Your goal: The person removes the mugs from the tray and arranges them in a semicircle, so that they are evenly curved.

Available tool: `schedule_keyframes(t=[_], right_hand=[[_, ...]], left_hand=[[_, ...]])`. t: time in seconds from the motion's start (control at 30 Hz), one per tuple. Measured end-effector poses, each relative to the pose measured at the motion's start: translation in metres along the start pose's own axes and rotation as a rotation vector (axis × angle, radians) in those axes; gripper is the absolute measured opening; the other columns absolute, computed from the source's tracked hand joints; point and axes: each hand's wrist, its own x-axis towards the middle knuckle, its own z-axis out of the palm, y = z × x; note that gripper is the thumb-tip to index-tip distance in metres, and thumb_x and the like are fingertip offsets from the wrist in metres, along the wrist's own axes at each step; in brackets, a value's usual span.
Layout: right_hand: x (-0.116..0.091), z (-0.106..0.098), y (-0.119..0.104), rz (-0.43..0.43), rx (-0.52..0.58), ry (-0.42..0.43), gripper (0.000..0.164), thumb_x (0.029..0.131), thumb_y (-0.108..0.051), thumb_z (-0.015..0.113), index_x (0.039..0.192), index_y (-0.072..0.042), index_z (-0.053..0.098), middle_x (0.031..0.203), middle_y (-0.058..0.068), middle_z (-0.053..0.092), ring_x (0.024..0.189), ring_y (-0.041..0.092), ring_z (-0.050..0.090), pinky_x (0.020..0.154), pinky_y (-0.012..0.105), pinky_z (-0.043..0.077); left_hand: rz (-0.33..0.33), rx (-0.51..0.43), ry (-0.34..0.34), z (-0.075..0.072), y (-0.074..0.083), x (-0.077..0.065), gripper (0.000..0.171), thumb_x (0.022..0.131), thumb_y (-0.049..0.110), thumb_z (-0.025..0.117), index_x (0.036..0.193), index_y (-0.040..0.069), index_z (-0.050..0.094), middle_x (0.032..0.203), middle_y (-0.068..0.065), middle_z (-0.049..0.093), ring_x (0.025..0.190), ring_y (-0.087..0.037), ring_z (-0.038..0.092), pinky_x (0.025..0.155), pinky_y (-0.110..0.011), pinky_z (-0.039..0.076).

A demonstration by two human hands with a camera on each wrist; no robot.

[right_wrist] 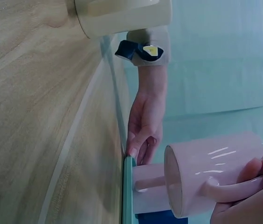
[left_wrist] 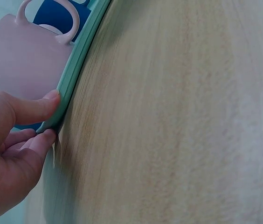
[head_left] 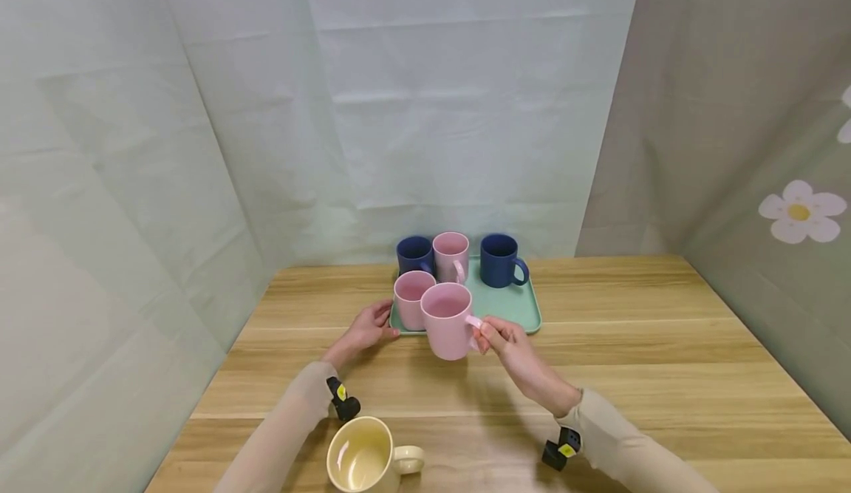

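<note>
My right hand (head_left: 521, 360) grips the handle of a pink mug (head_left: 447, 336), held upright above the table in front of the mint-green tray (head_left: 505, 303). At the tray's near left corner, my left hand (head_left: 368, 328) pinches the rim; in the left wrist view its thumb (left_wrist: 38, 108) lies on top. On the tray stand a second pink mug (head_left: 408, 312) near that hand, a third pink mug (head_left: 453, 255) at the back, and a navy mug (head_left: 414, 255) beside it. Another navy mug (head_left: 499, 265) stands back right, its handle pointing right.
A pale yellow mug (head_left: 364, 457) stands on the wooden table (head_left: 631, 345) at the near edge, close to my left forearm, handle to the right. Hanging cloth (head_left: 432, 109) encloses the back and both sides, right behind the tray.
</note>
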Motion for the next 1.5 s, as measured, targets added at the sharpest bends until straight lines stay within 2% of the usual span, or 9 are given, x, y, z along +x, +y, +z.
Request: schedule_keyframes(t=[0.3, 0.57, 0.67, 0.8, 0.9, 1.0, 1.13, 1.23, 1.5], right_hand=[[-0.001, 0.004, 0.005, -0.041, -0.01, -0.037, 0.025, 0.103, -0.019, 0.043, 0.084, -0.005, 0.051, 0.068, -0.006, 0.044, 0.071, 0.01, 0.043, 0.07, 0.023, 0.036], [-0.002, 0.006, 0.013, -0.049, -0.002, -0.105, 0.025, 0.104, -0.022, 0.043, 0.083, -0.012, 0.052, 0.07, -0.006, 0.044, 0.072, 0.008, 0.043, 0.071, 0.022, 0.035], [-0.002, 0.008, 0.015, -0.059, 0.001, -0.116, 0.026, 0.104, -0.021, 0.043, 0.083, -0.007, 0.051, 0.069, -0.007, 0.044, 0.071, 0.008, 0.043, 0.071, 0.021, 0.036], [-0.002, 0.011, 0.017, -0.05, 0.001, -0.125, 0.035, 0.104, -0.019, 0.041, 0.091, 0.012, 0.047, 0.069, -0.007, 0.045, 0.071, 0.008, 0.044, 0.072, 0.022, 0.038], [-0.003, 0.013, 0.019, -0.029, -0.002, -0.13, 0.038, 0.104, -0.018, 0.041, 0.098, 0.02, 0.044, 0.07, -0.006, 0.045, 0.072, 0.009, 0.045, 0.073, 0.022, 0.038], [-0.003, 0.015, 0.021, -0.015, -0.009, -0.135, 0.038, 0.104, -0.017, 0.041, 0.099, 0.021, 0.044, 0.07, -0.006, 0.046, 0.072, 0.009, 0.045, 0.074, 0.022, 0.039], [-0.003, 0.016, 0.024, -0.013, -0.012, -0.153, 0.039, 0.103, -0.018, 0.043, 0.097, 0.02, 0.045, 0.07, -0.006, 0.046, 0.072, 0.009, 0.045, 0.074, 0.022, 0.039], [-0.004, 0.018, 0.027, -0.028, -0.015, -0.18, 0.039, 0.103, -0.018, 0.043, 0.095, 0.02, 0.045, 0.07, -0.006, 0.046, 0.073, 0.009, 0.045, 0.075, 0.022, 0.038], [-0.006, 0.024, 0.034, -0.087, -0.027, -0.245, 0.038, 0.103, -0.016, 0.043, 0.085, 0.018, 0.044, 0.069, -0.006, 0.045, 0.071, 0.006, 0.045, 0.074, 0.021, 0.038]], left_hand=[[0.005, 0.001, 0.008, -0.001, -0.002, 0.002, 0.072, 0.082, -0.015, 0.064, 0.144, -0.014, 0.027, 0.15, -0.033, 0.031, 0.142, -0.04, 0.029, 0.115, -0.045, 0.032], [0.012, -0.007, 0.008, 0.001, 0.0, 0.002, 0.072, 0.081, -0.017, 0.063, 0.143, -0.015, 0.027, 0.15, -0.034, 0.03, 0.142, -0.041, 0.029, 0.114, -0.045, 0.034], [0.009, 0.001, 0.008, 0.001, 0.001, 0.002, 0.072, 0.081, -0.016, 0.063, 0.144, -0.015, 0.027, 0.15, -0.034, 0.03, 0.142, -0.041, 0.028, 0.115, -0.045, 0.033], [0.009, 0.005, 0.003, 0.001, 0.001, 0.001, 0.073, 0.082, -0.016, 0.062, 0.144, -0.015, 0.026, 0.15, -0.034, 0.028, 0.142, -0.042, 0.028, 0.115, -0.046, 0.032], [0.014, 0.016, 0.004, 0.001, 0.001, 0.0, 0.072, 0.081, -0.016, 0.063, 0.144, -0.015, 0.027, 0.15, -0.034, 0.03, 0.142, -0.042, 0.028, 0.115, -0.046, 0.033], [0.034, 0.022, 0.003, 0.001, 0.001, 0.0, 0.071, 0.08, -0.017, 0.062, 0.142, -0.017, 0.027, 0.148, -0.036, 0.031, 0.141, -0.043, 0.029, 0.115, -0.047, 0.032], [0.054, -0.02, -0.004, 0.001, 0.0, 0.0, 0.071, 0.08, -0.02, 0.059, 0.142, -0.02, 0.024, 0.147, -0.039, 0.029, 0.141, -0.044, 0.027, 0.116, -0.048, 0.03], [0.056, -0.048, -0.01, 0.001, 0.0, 0.0, 0.071, 0.08, -0.021, 0.056, 0.142, -0.021, 0.022, 0.148, -0.039, 0.027, 0.141, -0.045, 0.025, 0.115, -0.048, 0.03], [0.036, -0.036, -0.013, 0.0, 0.0, -0.001, 0.07, 0.082, -0.021, 0.054, 0.143, -0.019, 0.021, 0.15, -0.038, 0.025, 0.141, -0.045, 0.024, 0.115, -0.049, 0.029]])
